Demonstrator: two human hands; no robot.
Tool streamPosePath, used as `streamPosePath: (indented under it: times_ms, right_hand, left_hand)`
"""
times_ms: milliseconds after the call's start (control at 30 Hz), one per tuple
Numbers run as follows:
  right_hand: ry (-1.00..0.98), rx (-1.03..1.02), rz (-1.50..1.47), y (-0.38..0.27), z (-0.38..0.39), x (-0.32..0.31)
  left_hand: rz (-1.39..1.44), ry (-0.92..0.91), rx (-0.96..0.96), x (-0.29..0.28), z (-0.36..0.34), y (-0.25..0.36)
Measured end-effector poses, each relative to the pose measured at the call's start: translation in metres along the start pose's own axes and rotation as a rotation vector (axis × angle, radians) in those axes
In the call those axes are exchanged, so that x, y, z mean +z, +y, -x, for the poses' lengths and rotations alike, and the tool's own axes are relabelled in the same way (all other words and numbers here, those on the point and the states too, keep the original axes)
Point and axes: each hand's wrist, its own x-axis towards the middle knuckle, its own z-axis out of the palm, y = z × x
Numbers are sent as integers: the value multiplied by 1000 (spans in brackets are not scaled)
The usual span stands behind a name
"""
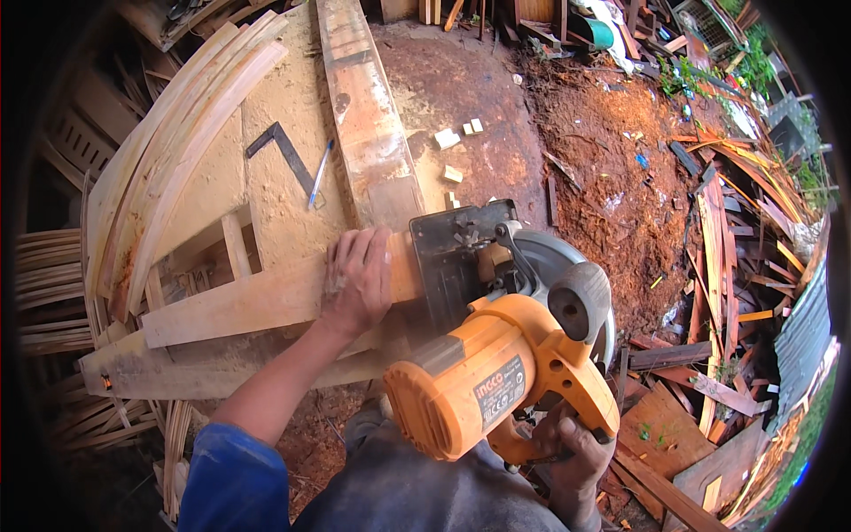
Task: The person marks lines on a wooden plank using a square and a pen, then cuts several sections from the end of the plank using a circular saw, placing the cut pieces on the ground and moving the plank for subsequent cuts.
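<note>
My right hand (572, 448) is wrapped round the rear handle of an orange circular saw (496, 355). The saw's dark metal base plate (434, 257) rests on the right end of a pale wooden board (239, 297). Its round grey guard (554, 253) covers most of the blade, and the cutting edge under the plate is hidden. My left hand (356, 279) presses down on the board just left of the base plate, fingers wrapped over its far edge. Beneath, a second, dustier board (204, 372) runs along the near side.
A black try square (284, 155) and a blue-and-white pen (321, 175) lie on the sawdust-covered bench (266, 204). Long strips (191, 151) are stacked at left; a thick plank (363, 106) runs away from me. Small offcuts (448, 139) dot the ground. Scrap wood (718, 266) heaps at right.
</note>
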Motion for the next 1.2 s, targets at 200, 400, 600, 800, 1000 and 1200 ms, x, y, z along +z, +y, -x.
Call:
streamPosePath:
  times_ms: [200, 400, 600, 800, 1000, 1200]
  right_hand:
    - [18, 3, 40, -3, -6, 10]
    - [17, 5, 38, -4, -14, 14]
    - [25, -7, 58, -5, -23, 22]
    - [21, -20, 79, -7, -32, 26]
    - [-3, -27, 105, -9, -39, 32]
    - [-22, -31, 126, -11, -49, 33]
  left_hand:
    - [-2, -3, 17, 1, 0, -2]
    - [3, -10, 30, 3, -1, -5]
    - [-24, 15, 70, 7, 0, -9]
    - [-42, 16, 84, 6, -1, -9]
    - [-54, 49, 114, 14, 1, -16]
    - [-72, 41, 114, 15, 1, -15]
